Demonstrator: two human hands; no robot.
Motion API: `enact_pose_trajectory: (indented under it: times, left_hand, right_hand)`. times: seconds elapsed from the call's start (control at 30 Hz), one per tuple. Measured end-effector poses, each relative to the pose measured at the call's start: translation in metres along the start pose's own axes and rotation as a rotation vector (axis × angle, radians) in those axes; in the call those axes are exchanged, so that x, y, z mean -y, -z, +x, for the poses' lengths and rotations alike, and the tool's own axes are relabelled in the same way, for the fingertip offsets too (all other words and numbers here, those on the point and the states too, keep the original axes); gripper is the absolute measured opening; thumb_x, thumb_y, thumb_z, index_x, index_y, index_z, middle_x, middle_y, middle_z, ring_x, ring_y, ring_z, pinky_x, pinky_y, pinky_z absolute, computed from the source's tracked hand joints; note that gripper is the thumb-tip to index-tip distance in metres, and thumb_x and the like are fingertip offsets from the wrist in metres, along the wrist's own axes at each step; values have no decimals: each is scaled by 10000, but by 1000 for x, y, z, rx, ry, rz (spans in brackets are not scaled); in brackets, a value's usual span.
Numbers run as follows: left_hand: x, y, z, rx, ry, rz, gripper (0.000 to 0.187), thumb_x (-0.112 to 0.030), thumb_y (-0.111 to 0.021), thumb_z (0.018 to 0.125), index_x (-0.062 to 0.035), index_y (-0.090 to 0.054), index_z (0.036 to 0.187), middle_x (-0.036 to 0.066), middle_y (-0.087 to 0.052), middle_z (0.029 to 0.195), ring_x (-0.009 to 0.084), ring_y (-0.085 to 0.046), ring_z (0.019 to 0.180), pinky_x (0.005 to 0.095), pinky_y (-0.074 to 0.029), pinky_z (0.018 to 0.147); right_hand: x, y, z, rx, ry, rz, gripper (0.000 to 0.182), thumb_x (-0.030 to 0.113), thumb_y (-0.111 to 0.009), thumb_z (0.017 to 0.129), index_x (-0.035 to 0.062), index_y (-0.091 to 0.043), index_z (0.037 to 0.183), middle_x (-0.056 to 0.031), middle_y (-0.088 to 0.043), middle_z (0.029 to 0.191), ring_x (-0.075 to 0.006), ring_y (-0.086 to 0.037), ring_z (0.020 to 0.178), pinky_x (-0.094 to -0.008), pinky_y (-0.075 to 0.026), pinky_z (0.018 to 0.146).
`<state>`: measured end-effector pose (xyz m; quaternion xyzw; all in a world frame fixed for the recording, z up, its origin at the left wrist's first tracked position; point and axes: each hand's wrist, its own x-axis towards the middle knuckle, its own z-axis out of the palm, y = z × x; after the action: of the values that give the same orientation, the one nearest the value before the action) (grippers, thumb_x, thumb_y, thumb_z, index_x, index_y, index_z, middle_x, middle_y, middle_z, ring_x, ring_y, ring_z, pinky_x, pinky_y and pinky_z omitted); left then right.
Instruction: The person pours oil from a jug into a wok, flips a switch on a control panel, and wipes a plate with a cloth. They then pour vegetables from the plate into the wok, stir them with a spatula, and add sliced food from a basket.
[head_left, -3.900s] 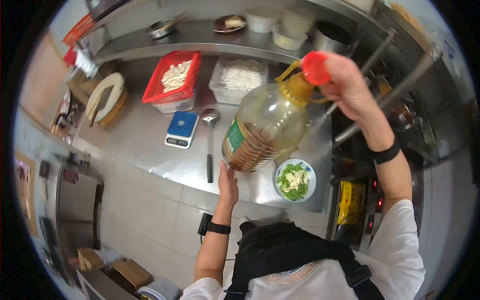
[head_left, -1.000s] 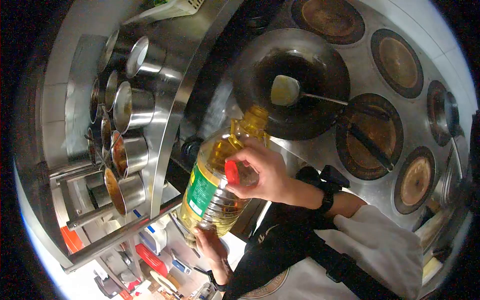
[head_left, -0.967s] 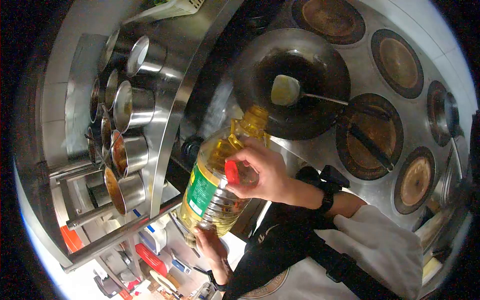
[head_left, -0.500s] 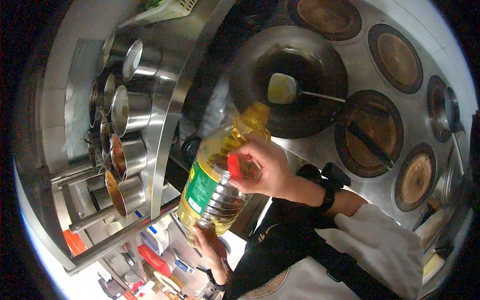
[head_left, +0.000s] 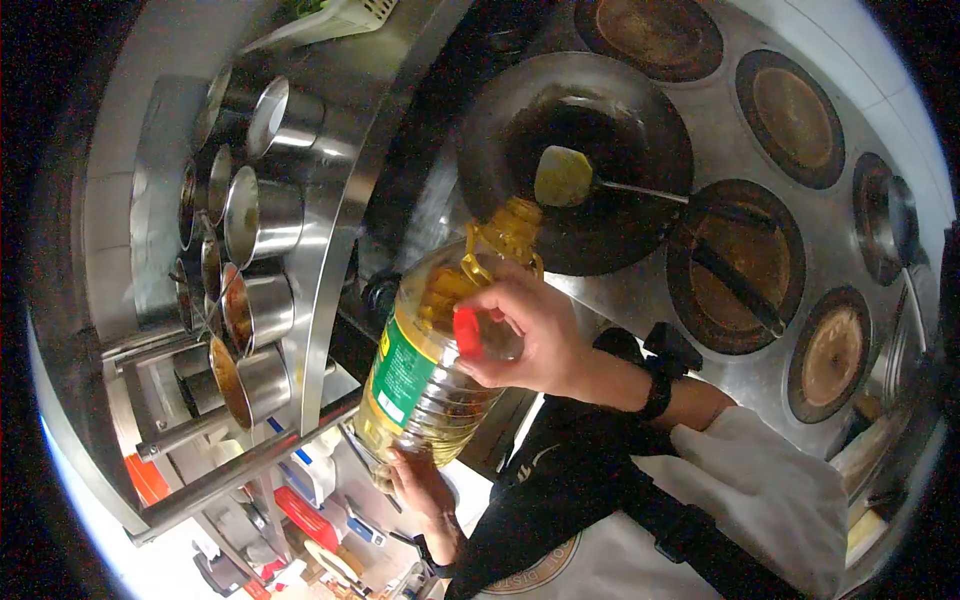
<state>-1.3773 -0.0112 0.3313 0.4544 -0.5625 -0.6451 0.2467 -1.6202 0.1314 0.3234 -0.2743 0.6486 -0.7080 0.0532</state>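
Note:
A large clear plastic oil bottle (head_left: 440, 395) with a green label and yellow handle ring lies tilted, its oil-filled neck overlapping the rim of a dark wok (head_left: 640, 110). My left hand (head_left: 425, 495) is wrapped round the bottle's base. At the bottle's upper side, my right hand (head_left: 530, 335) is closed, with a red cap (head_left: 467, 333) pinched between thumb and fingers and the hand against the bottle. Inside the wok rests a metal spatula (head_left: 565, 178), its blade coated yellow and its handle reaching over the right rim. The bottle's mouth is blurred against the dark wok.
Several round burner plates (head_left: 790, 115) are set in the steel stove top. A dark handle (head_left: 740, 290) lies across the nearest one. On the left, steel pots (head_left: 270, 215) with ladles line a metal shelf. Shelves with utensils (head_left: 310, 520) stand at lower left.
The bottle has shifted very slightly, with more yellow oil in its neck. The spatula blade looks yellower. Both hands keep their places on the bottle.

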Motion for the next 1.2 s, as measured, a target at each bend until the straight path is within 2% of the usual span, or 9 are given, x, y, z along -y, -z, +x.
enact_pose_trajectory:
  times: [0.33, 0.53, 0.6, 0.73, 0.8, 0.87, 1.0, 1.07, 1.2]
  left_hand:
    - [52, 9, -16, 139, 207, -416, 628, -519, -318, 883, -100, -242, 1344, 86, -347, 1337, 231, -343, 1222, 400, -280, 1010]
    - [53, 41, -48, 90, 235, -633, 690, -582, -287, 866, -67, -287, 1326, 98, -364, 1327, 238, -349, 1214, 375, -279, 1010]
    - [76, 60, -48, 88, -91, -281, 754, -578, -262, 872, -18, -161, 1366, 125, -177, 1422, 241, -176, 1303, 359, -125, 1061]
    - [21, 78, -89, 92, -565, 284, 954, -298, -720, 629, -2, -164, 1346, 183, -229, 1387, 335, -130, 1315, 457, -89, 1041]
    - [24, 73, -99, 116, -618, 164, 946, -296, -694, 641, -8, -146, 1356, 123, -282, 1381, 311, -144, 1316, 523, -62, 1013]
    - [36, 64, -103, 287, -441, -507, 914, -290, -692, 633, 2, -187, 1337, 91, -382, 1323, 278, -249, 1283, 511, -67, 1017]
    - [71, 83, -135, 134, -725, -15, 785, -298, -687, 628, -21, -335, 1272, 62, -469, 1234, 252, -365, 1210, 513, -95, 1013]
    - [56, 97, -169, 8, -876, 379, 628, -312, -674, 637, -51, -468, 1169, 49, -497, 1178, 241, -430, 1148, 520, -125, 1005]
    - [74, 112, -202, 33, -921, 387, 525, -419, -651, 688, -92, -544, 1084, 68, -501, 1187, 242, -400, 1173, 519, -165, 992]
  right_hand:
    - [80, -26, -7, 215, 284, -109, 450, 247, -772, 585, 115, -548, 951, -58, -511, 787, -240, -564, 707, -330, -449, 570]
    - [168, -70, -34, 574, 138, 153, 360, 153, -694, 712, 57, -508, 1005, 36, -482, 772, -22, -383, 581, -187, -318, 497]
    - [197, -80, -48, 720, -84, 436, 318, 131, -668, 741, 49, -503, 1001, 32, -477, 821, -8, -368, 598, -170, -297, 504]
    - [214, -121, -126, 1086, -90, 173, 344, 87, -640, 768, 18, -461, 1054, 3, -467, 878, -55, -468, 787, -192, -402, 677]
    - [206, -132, -163, 1086, 0, 81, 353, 78, -646, 759, 20, -459, 1053, 2, -473, 887, -54, -467, 780, -193, -402, 667]
    - [213, -135, -198, 1054, 82, -17, 361, 69, -653, 751, 22, -457, 1051, 1, -479, 897, -53, -465, 773, -195, -401, 657]
    - [217, -120, -255, 1013, -313, 21, 392, 130, -679, 726, 23, -482, 1048, -87, -499, 1008, -168, -501, 929, -276, -411, 796]
    - [236, -106, -251, 982, 292, -400, 390, 92, -681, 700, 14, -487, 1030, -108, -491, 990, -228, -497, 938, -305, -409, 809]
    - [236, -93, -274, 912, 291, -742, 414, 76, -685, 671, 1, -482, 1024, -149, -470, 952, -310, -493, 888, -344, -409, 776]
